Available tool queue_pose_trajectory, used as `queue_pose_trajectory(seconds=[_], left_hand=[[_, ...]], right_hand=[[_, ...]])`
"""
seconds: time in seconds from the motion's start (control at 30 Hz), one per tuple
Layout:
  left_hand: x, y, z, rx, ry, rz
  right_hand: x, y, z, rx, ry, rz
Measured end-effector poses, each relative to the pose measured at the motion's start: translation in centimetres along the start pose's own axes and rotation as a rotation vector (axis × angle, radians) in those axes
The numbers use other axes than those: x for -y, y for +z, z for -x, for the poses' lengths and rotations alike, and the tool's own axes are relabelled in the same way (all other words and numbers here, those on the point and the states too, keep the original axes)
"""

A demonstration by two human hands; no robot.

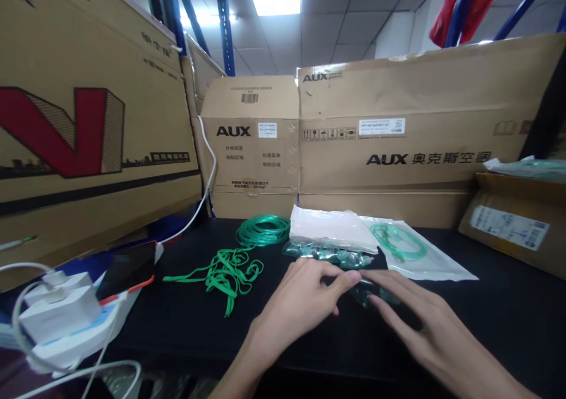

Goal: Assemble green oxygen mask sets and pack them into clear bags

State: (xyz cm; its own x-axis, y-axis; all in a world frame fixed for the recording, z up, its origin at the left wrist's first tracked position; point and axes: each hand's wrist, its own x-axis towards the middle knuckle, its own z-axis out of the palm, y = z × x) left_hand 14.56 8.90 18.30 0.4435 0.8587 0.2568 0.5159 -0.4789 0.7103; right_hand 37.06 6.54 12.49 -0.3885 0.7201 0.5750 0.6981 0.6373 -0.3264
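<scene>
Clear greenish piece (362, 296) between two bare hands, on or just above the black worktop (190, 322); clock positions take this piece as hub. The left hand (296, 293), at 9 o'clock, has bent fingers and a thumb directed toward the piece. The right hand (424, 313), between 3 and 4, has thumb and fingers parted about it. Whether either hand grips firmly cannot be told. Similar clear pieces (349, 259) lie at 11, white packets (331, 225) just behind them; a coil of green tubing (247, 234) lies at 10, and tangled green straps (230, 272) at 9, beyond the left hand.

Good handling probably calls for light fingertip pressure, since the plastic looks thin and may dent, with one hand steadying while the other works.

Fingers cover much of the piece, and its outline merges with the dark worktop. The left fingertips are largely hidden; the lower edge cuts off both forearms.
</scene>
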Motion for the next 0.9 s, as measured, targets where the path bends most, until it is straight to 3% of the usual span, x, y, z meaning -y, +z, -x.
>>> queue_pose_trajectory(seconds=[0.1, 0.2, 0.37, 0.57, 0.73, 0.9], left_hand=[[0.4, -1.3, 0.1, -0.057, -0.021, -0.196], [1.5, -3.6, 0.3, -0.144, -0.136, -0.432], [5.3, -8.5, 1.6, -0.26, -0.365, -0.646], [9.0, -12.8, 3.6, -0.168, -0.446, -0.66], [9.6, -13.6, 3.5, -0.136, -0.472, -0.662], [9.3, -12.4, 2.8, -0.099, -0.431, -0.64]], right_hand=[[-0.8, 1.4, 2.1, -0.005, 0.074, -0.011], [-0.7, 2.2, 2.9, -0.04, 0.108, -0.017], [-0.4, 2.2, 2.8, -0.04, 0.129, -0.021], [-0.4, 2.0, 3.0, 0.018, 0.168, -0.055], [-0.2, 1.8, 2.8, 0.011, 0.161, -0.06], [0.1, 1.7, 2.8, 0.004, 0.188, -0.058]])
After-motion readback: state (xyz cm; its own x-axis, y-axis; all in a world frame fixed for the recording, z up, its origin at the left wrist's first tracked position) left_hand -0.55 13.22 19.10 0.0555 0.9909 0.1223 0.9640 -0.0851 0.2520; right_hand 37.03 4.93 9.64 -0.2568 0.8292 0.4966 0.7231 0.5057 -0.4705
